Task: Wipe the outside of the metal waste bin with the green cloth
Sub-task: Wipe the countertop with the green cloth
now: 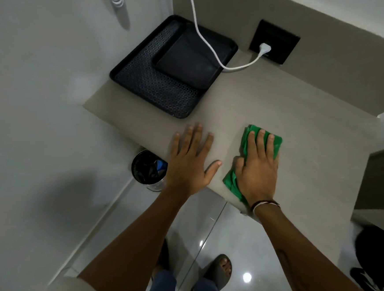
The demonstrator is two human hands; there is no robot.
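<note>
A single head-worn wide-angle camera looks steeply down from standing height, close over the grey counter (264, 107), taking in the tiled floor (216, 235) below and the wall corner beyond; lines bow at the edges.

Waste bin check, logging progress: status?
Left hand flat on counter, empty. Right hand pressing green cloth there. Waste bin below on floor, untouched.

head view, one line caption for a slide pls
Right hand presses green cloth on counter, left hand flat beside it; metal waste bin untouched below.
</note>
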